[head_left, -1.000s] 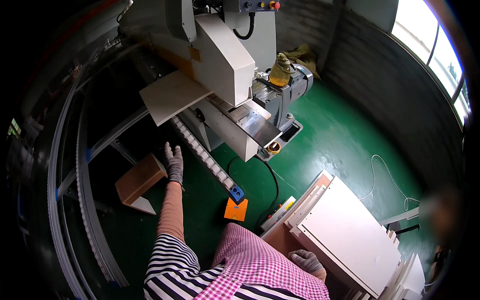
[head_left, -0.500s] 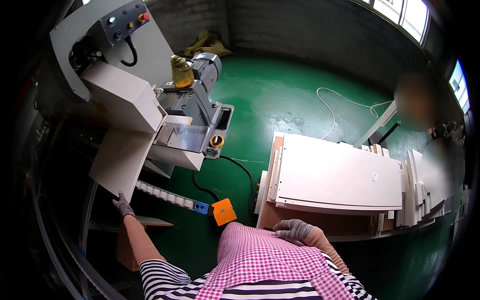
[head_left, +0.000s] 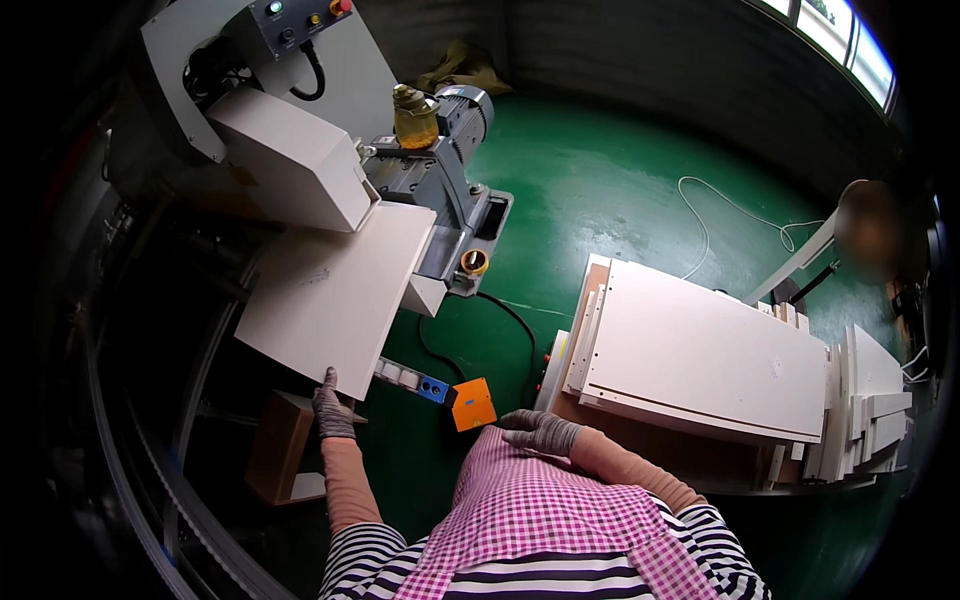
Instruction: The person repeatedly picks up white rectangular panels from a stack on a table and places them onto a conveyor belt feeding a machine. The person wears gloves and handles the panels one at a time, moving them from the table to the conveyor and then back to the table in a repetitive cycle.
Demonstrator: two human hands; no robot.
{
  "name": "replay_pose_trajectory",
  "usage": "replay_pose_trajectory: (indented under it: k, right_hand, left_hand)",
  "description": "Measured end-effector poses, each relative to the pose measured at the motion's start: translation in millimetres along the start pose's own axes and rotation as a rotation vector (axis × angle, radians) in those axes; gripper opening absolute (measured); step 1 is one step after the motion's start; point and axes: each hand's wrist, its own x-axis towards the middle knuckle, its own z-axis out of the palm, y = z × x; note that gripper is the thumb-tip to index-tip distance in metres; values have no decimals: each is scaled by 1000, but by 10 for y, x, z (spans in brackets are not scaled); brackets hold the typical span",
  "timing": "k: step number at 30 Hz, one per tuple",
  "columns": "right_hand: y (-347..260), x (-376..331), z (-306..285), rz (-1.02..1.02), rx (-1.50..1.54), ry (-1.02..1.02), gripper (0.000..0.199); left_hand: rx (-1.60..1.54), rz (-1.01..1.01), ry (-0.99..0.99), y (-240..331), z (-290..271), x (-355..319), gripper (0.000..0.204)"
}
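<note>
A flat white rectangular panel (head_left: pixel 325 305), beside a boxy white machine housing (head_left: pixel 290 160), is held at its near edge by the grey-gloved left hand (head_left: pixel 333 412), thumb uppermost, and is best kept level; the grey-gloved right hand (head_left: pixel 541 433), loosely spread, empty, is kept at the pink-checked cloth apron (head_left: pixel 545 510).

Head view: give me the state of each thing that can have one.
White panel, held, far end at machine housing
Left hand, gripping panel's edge, thumb on top
Right hand, fingers extended, holding nothing visible
Panel stack, lying flat
Bottle, partly filled, amber contents
Green button, appears lit
</note>
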Motion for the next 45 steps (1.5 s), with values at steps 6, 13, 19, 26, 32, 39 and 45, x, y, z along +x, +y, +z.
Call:
replay_pose_trajectory:
  k: [6, 13, 19, 26, 32, 39, 45]
  right_hand:
    - [-396, 537, 233, 155, 514, 37, 85]
    - [-182, 543, 153, 126, 1100, -17, 56]
    - [158, -205, -241, -98, 1106, 142, 46]
    - [885, -1456, -610, -232, 1136, 374, 49]
    - [1618, -2429, -921, -332, 1133, 577, 53]
    - [2376, -3403, -1482, -110, 968, 944, 51]
    - [2295, -3849, -1933, 797, -113, 1472, 66]
  left_hand:
    - [-136, -127, -98, -733, 239, -1066, 38]
    - [-177, -395, -462, -1238, -37, -1815, 47]
    - [-225, -228, -532, -684, -377, -1171, 59]
    - [-10, -296, -500, -1336, 113, -1818, 54]
    - [51, -529, -731, -2102, 803, -2356, 51]
    - [275, -910, -838, -2829, 1477, -3027, 38]
    - [612, -1206, -837, -3217, 1490, -3394, 31]
